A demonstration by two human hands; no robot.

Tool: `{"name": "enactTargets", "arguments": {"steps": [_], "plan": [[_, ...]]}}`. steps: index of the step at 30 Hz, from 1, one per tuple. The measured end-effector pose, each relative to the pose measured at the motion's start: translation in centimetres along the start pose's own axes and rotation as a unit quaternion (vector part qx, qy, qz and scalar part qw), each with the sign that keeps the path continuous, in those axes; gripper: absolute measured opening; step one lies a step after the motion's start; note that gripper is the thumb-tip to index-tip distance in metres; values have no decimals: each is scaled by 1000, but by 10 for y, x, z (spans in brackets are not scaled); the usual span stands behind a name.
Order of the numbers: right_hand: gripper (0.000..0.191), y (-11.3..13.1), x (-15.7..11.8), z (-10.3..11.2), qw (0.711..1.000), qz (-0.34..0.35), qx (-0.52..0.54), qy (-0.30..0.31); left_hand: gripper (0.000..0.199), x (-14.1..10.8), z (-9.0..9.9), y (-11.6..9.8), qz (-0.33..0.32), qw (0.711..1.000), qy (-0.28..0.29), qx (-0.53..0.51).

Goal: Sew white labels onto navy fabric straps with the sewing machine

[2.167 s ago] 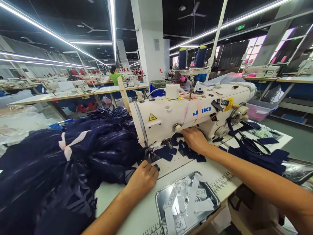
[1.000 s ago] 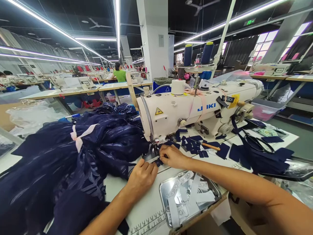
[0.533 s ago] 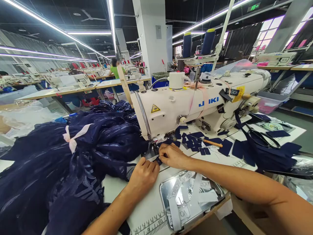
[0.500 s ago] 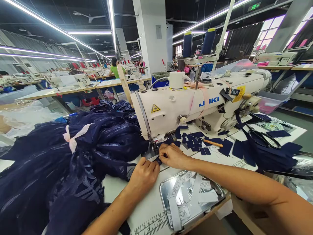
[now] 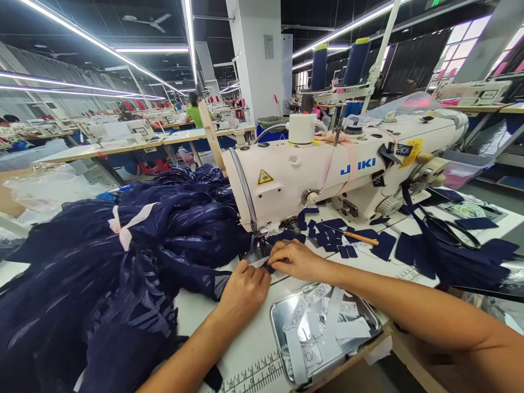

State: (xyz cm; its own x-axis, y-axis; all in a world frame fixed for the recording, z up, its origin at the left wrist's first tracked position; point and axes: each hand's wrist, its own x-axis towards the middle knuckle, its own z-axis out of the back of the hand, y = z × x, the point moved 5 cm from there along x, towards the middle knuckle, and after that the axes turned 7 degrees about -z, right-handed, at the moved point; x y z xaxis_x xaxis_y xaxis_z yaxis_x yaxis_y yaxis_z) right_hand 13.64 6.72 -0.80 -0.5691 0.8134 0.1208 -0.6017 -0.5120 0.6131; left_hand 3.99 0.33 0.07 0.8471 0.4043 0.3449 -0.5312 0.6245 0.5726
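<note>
A white sewing machine [image 5: 311, 169] stands across the table, its needle area just beyond my fingers. My left hand [image 5: 245, 286] is closed, knuckles up, at the front of the needle plate. Close beside it, my right hand [image 5: 297, 259] pinches a small dark navy piece of fabric [image 5: 269, 266] near the presser foot. The left fingertips are curled under, and what they grip is mostly hidden; dark fabric shows between the two hands. A large heap of navy fabric [image 5: 135, 262], tied with a pale strip [image 5: 124, 232], lies left of the needle.
A metal tray [image 5: 282, 349] of white printed labels sits at the table's front edge. Small navy fabric pieces [image 5: 327, 234] and a wooden-handled tool [image 5: 360, 237] lie under the machine arm. Black-handled scissors [image 5: 458, 232] rest on navy fabric at right. Thread cones [image 5: 319, 68] stand behind.
The camera view has shifted slightly, so the scene sits a little to the right. My right fingers have straightened a little over the fabric; my left hand stays beside them.
</note>
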Motion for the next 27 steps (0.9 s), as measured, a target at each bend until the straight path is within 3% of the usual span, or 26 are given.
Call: {"name": "enactTargets", "arguments": {"steps": [5,11,17,20,27], "plan": [[17,12,-11,-4,988,63,-142,3,26,3,-4,0,8,1000,14,-20],[14,28,-22,-18,934,143,-327,11,22,-7,3,9,-2,998,30,-56],[18,23,-18,-9,901,243,-358,38,22,-23,10,15,-32,984,16,-175],[23,14,-9,-3,896,242,-370,37,19,-15,1,14,-5,978,28,-207],[27,0,3,4,911,228,-345,0,21,6,-19,10,83,984,28,-157]]}}
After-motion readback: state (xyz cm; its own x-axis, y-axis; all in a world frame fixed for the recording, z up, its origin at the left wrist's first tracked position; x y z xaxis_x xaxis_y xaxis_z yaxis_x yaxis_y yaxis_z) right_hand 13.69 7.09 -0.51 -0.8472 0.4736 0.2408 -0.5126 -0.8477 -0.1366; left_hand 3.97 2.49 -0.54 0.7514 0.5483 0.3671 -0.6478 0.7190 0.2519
